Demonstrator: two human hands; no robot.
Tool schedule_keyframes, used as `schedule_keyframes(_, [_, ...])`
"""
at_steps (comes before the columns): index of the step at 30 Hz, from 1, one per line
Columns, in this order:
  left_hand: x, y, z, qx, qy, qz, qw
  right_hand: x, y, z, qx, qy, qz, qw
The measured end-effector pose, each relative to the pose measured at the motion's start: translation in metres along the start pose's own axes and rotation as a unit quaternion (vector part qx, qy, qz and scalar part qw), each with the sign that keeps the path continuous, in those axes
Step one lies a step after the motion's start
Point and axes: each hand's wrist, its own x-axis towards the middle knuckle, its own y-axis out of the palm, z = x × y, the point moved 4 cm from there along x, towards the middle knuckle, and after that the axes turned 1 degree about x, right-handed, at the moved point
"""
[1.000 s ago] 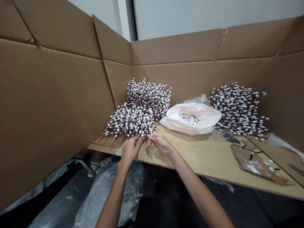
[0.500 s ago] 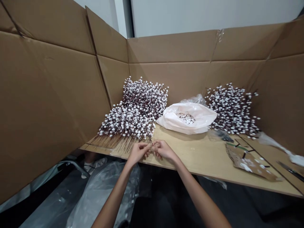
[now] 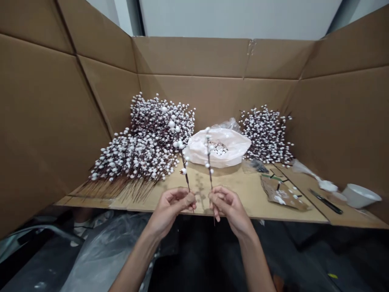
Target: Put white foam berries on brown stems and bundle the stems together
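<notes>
Parted now! Nearside of the bag (image 3: 196,152), my left fingers (image 3: 186,200) pinch one stem (image 3: 186,174), right fingers (image 3: 217,199) a separate stem (image 3: 210,177).

Tbl (image 3: 252,184): berry stems (image 3: 133,156) L/R, wht bag (image 3: 197,152) btwn, cardbd pc (image 3: 275,192).

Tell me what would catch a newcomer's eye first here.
Probably the berry twig in the left hand and the second twig in the right hand, held apart near the front edge of the table. Next, perhaps, the large heap of white-berried twigs on the left, and the open pale bag between it and the smaller heap on the right.
</notes>
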Motion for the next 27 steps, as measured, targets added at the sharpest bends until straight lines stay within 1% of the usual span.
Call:
schedule_keyframes(2, [0.0, 0.008, 0.009, -0.004, 0.008, -0.016, 1.0, -0.005, -0.006, 0.007, 0.057, -0.048, -0.052, 0.996])
schedule_keyframes(3, [0.001, 0.012, 0.015, -0.004, -0.002, -0.015, 1.0, -0.007, -0.008, 0.01, 0.071, -0.07, -0.068, 0.993])
schedule_keyframes(6, [0.003, 0.021, 0.031, 0.01, -0.047, 0.022, 0.999, -0.006, -0.008, 0.012, 0.071, -0.103, -0.068, 0.99])
schedule_keyframes(8, [0.003, 0.025, 0.037, 0.029, -0.056, 0.053, 0.997, -0.003, -0.006, 0.011, 0.06, -0.103, -0.058, 0.991])
schedule_keyframes(10, [0.003, 0.027, 0.039, 0.049, -0.048, 0.069, 0.995, 0.0, -0.005, 0.01, 0.052, -0.093, -0.055, 0.993])
schedule_keyframes(14, [0.004, 0.027, 0.036, 0.082, -0.019, 0.076, 0.993, 0.003, -0.006, 0.01, 0.034, -0.085, -0.068, 0.993])
schedule_keyframes(17, [0.005, 0.028, 0.034, 0.096, -0.009, 0.083, 0.992, 0.005, -0.005, 0.012, 0.004, -0.075, -0.054, 0.996])
schedule_keyframes(23, [0.01, 0.025, 0.037, 0.095, -0.011, 0.072, 0.993, 0.012, -0.002, 0.012, -0.067, -0.07, -0.04, 0.995])
schedule_keyframes(27, [0.013, 0.021, 0.038, 0.104, 0.002, 0.054, 0.993, 0.016, -0.003, 0.006, -0.071, -0.059, -0.043, 0.995])
